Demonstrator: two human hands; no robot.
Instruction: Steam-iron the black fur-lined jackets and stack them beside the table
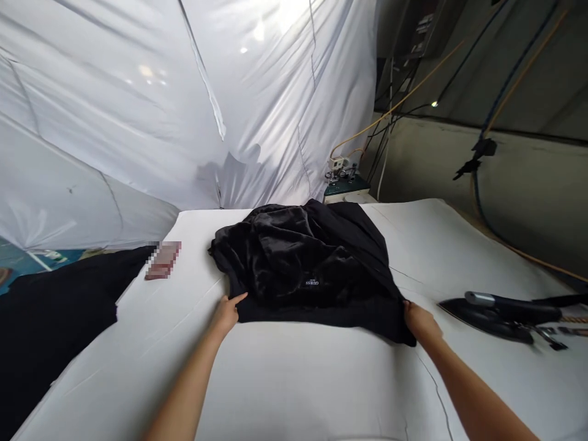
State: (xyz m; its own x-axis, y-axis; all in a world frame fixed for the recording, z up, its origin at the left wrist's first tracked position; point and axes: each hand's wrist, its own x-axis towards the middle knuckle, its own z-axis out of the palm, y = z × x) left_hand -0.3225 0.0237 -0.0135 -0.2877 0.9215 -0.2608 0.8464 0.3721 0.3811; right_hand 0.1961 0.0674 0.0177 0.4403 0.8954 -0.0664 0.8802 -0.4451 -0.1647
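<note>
A black garment (303, 263) with a shiny, furry-looking lining lies spread on the white table. A small white label reading GUESS shows upside down near its front edge. My left hand (228, 313) grips the garment's near left corner, thumb on top and the other fingers mostly hidden. At the near right corner, my right hand (421, 323) is closed on the edge, which looks slightly raised. The garment's far part is rumpled, with a plainer black section at the back right.
A black steam iron (505, 312) rests on the white table (321, 380) at the right. Black cloth (59, 318) hangs over the left edge, beside a blurred reddish item (163, 260). White sheeting (184, 110) hangs behind; cables (480, 147) run down at the right.
</note>
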